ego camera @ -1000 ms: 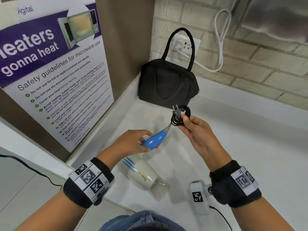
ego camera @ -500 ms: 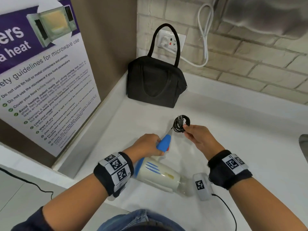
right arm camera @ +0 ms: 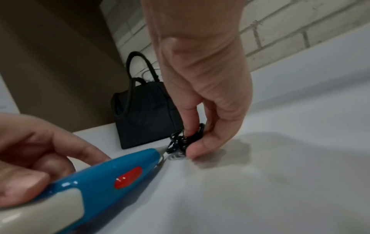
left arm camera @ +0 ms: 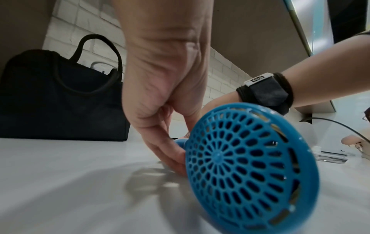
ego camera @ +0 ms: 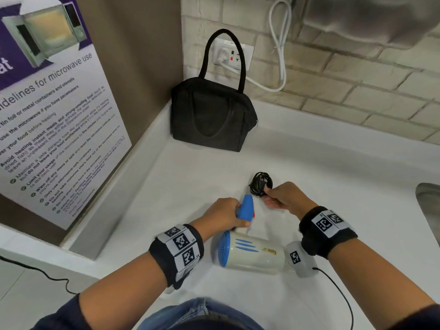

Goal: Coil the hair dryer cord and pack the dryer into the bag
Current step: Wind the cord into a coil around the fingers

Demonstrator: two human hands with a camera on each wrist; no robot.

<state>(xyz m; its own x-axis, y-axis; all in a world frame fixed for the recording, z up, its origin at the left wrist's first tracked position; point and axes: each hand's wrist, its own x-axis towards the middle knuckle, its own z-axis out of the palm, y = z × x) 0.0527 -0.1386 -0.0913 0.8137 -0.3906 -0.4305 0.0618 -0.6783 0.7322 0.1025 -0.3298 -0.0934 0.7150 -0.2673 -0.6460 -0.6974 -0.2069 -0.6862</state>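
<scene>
While left hand [ego camera: 221, 214] grasps glossy dryer [ego camera: 250, 254] | right hand [ego camera: 283, 195] pinches coiled cord [ego camera: 260, 183] (black)

Black wristbands [ego camera: 177, 254] (white coded tags), dark sleeves, jeans.

Poster [ego camera: 47, 129] heading: "…idelines for microwave use"
Poster bullets: "Wipe off any mess or spill and reset the microwave"; "Maintain a safe distance from the microwave"
Wristbands [ego camera: 183, 248]: square black-and-white codes, no words
Hair dryer [ego camera: 252, 254] label: too small to read
</scene>
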